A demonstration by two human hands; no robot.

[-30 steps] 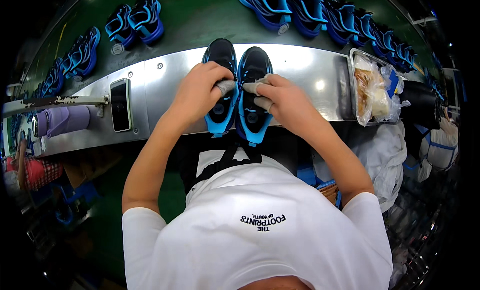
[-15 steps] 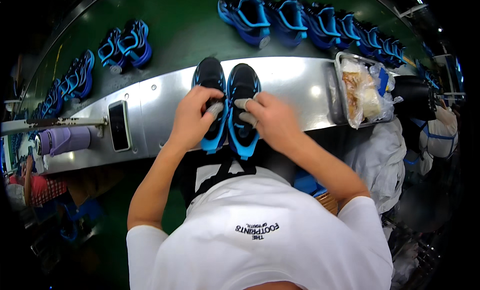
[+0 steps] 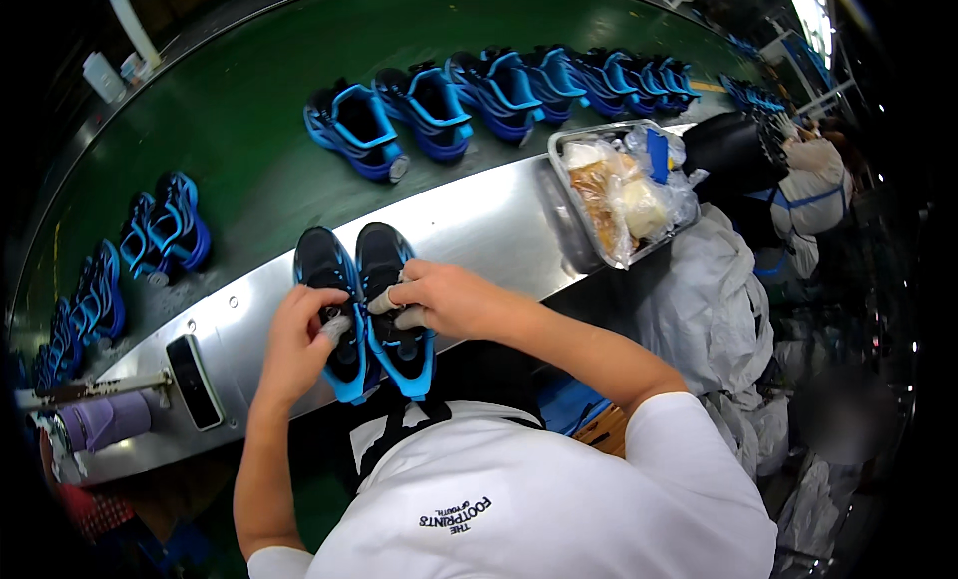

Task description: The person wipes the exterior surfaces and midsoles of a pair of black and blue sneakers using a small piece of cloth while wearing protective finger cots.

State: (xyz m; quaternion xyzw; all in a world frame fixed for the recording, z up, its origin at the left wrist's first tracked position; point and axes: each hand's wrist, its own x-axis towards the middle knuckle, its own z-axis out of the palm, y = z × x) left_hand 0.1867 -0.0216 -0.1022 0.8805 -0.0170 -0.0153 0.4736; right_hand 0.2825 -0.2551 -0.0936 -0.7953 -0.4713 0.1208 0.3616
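A pair of black sneakers with bright blue trim stands side by side on the metal ledge, toes pointing away from me. My left hand (image 3: 299, 342) is closed at the lacing of the left sneaker (image 3: 326, 260), thumb and forefinger bent inward. On the right sneaker (image 3: 383, 248), my right hand (image 3: 446, 298) pinches at the same part, its palm off to the shoe's right side. Pale coverings wrap some fingertips on both hands. The fingers hide most of the lacing, so whether a lace lies between them is unclear.
Beyond the metal ledge (image 3: 459, 215) runs a green belt (image 3: 239, 110) carrying more sneakers (image 3: 364, 130) in rows. A tray (image 3: 567, 180) of plastic-wrapped items lies to the right. Leftward are a phone (image 3: 194, 382), a purple bottle (image 3: 105, 422) and a metal bar (image 3: 100, 387).
My view has turned, so the ledge, belt and sneakers sit farther left and more tilted in the picture. Both hands stay at the lacing of the same pair, with slight finger movement.
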